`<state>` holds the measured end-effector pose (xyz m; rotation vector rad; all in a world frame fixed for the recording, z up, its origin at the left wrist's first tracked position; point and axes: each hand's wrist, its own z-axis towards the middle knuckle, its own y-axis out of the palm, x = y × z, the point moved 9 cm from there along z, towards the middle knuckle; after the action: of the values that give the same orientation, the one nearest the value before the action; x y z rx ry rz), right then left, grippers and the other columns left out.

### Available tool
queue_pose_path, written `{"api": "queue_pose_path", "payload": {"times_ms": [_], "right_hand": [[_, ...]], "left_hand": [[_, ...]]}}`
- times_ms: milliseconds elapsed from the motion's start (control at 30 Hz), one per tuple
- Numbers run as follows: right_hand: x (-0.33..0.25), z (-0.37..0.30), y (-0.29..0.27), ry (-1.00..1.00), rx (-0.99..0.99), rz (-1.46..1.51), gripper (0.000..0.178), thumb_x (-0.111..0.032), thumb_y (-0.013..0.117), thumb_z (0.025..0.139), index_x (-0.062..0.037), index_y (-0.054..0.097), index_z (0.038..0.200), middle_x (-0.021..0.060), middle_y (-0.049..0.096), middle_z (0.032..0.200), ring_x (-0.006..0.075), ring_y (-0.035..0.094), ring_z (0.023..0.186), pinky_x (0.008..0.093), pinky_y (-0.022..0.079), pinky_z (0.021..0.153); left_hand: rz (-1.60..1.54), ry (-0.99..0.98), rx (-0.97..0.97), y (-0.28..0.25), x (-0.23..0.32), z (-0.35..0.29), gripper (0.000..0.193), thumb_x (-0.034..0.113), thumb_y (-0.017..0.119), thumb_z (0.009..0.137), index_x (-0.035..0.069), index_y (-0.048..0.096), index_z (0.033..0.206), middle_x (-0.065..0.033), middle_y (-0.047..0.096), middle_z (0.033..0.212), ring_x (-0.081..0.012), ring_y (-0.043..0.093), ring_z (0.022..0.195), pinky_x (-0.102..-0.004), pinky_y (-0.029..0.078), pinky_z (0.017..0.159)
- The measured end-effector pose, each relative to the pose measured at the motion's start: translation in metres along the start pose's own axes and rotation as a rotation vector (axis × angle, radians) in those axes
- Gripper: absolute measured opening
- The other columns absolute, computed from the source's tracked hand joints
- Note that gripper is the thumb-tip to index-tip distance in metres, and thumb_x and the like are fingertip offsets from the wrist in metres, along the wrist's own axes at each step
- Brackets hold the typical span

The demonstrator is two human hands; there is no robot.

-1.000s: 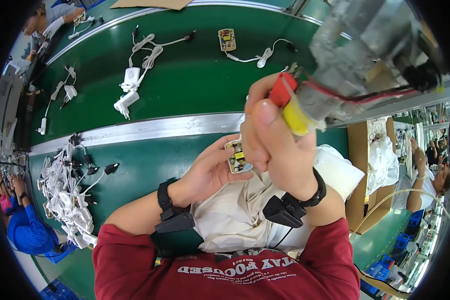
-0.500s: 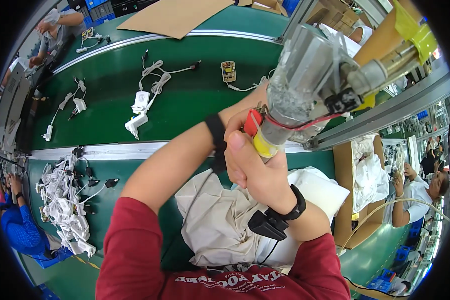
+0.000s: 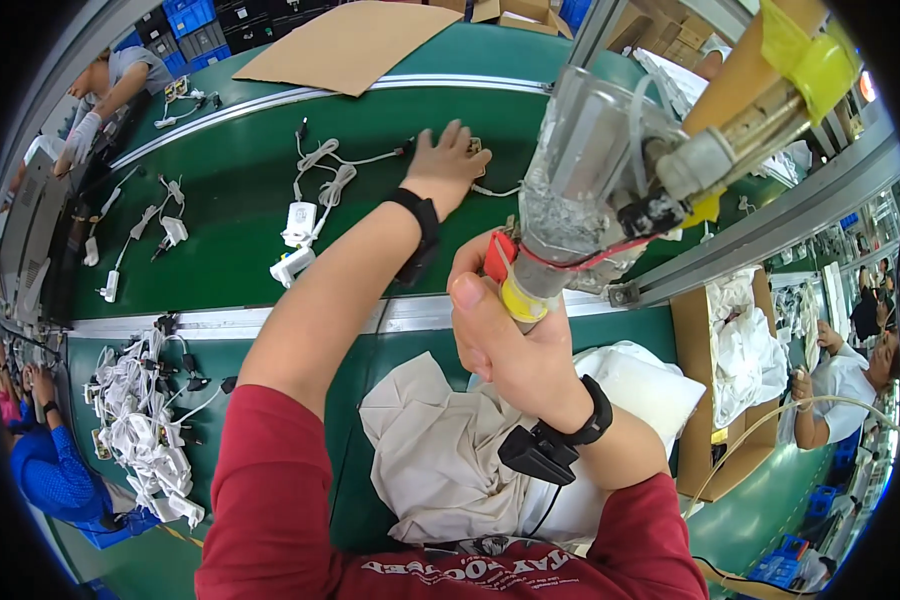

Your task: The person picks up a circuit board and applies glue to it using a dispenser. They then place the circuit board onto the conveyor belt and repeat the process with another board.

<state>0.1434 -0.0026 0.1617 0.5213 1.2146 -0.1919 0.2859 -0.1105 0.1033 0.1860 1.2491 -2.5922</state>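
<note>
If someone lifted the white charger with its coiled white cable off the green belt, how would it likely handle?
The white charger with its coiled white cable would probably feel light, since the plug body is small. The thin cord lies in loose loops, so it would likely flop and trail. On the smooth green belt, a push would probably slide the plug rather than roll it.

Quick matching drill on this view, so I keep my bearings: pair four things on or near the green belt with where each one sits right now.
Things:
1. left hand
2. right hand
3. flat brown cardboard sheet
4. heap of white plug cables

Places:
A. on the near green surface at the picture's left edge
B. gripping the hanging power tool with the clear housing
C. reached out over the small circuit board on the green conveyor belt
D. lying on the belt's far side

Pairs: 1-C, 2-B, 3-D, 4-A
</note>
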Motion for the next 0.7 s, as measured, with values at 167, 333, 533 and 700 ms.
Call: {"api": "queue_pose_path", "payload": {"times_ms": [167,333,533,700], "right_hand": [[-0.001,-0.001,-0.001,-0.029,0.03,-0.033,0.02,-0.021,0.052,0.093,-0.0034,0.042,0.09,-0.0023,0.038,0.05,0.0051,0.035,0.038,0.0201,0.029,0.037],[0.001,0.003,0.001,-0.032,0.034,-0.058,0.021,-0.021,0.052,0.093,-0.0031,0.042,0.089,-0.0023,0.038,0.049,0.0052,0.034,0.037,0.0203,0.029,0.036],[-0.005,0.008,-0.004,-0.08,0.081,-0.113,0.02,-0.022,0.051,0.093,-0.0032,0.044,0.09,-0.0019,0.037,0.049,0.0052,0.033,0.037,0.0207,0.027,0.035],[-0.003,0.01,-0.006,-0.089,0.149,-0.146,0.02,-0.024,0.048,0.094,-0.004,0.046,0.091,-0.0016,0.037,0.048,0.005,0.031,0.036,0.021,0.025,0.035]], "left_hand": [[-0.076,-0.143,-0.059,0.01,-0.051,-0.014,0.023,0.018,0.058,0.079,0.003,0.056,0.097,-0.013,0.058,0.11,-0.0288,0.054,0.11,-0.0398,0.048,0.075],[-0.386,-0.328,-0.515,-0.002,-0.051,-0.067,0.022,0.023,0.059,0.084,0.005,0.057,0.097,-0.01,0.063,0.098,-0.0247,0.06,0.096,-0.033,0.049,0.069],[-2.072,-1.132,-0.607,-0.045,0.054,-0.176,0.026,0.032,0.054,0.091,0.01,0.052,0.104,-0.0029,0.063,0.09,-0.0081,0.058,0.083,-0.0208,0.045,0.059],[-2.33,-1.23,-0.452,-0.063,0.086,-0.208,0.028,0.021,0.05,0.094,0.011,0.041,0.119,-0.0055,0.062,0.1,-0.0102,0.059,0.091,-0.0207,0.046,0.058]]}}
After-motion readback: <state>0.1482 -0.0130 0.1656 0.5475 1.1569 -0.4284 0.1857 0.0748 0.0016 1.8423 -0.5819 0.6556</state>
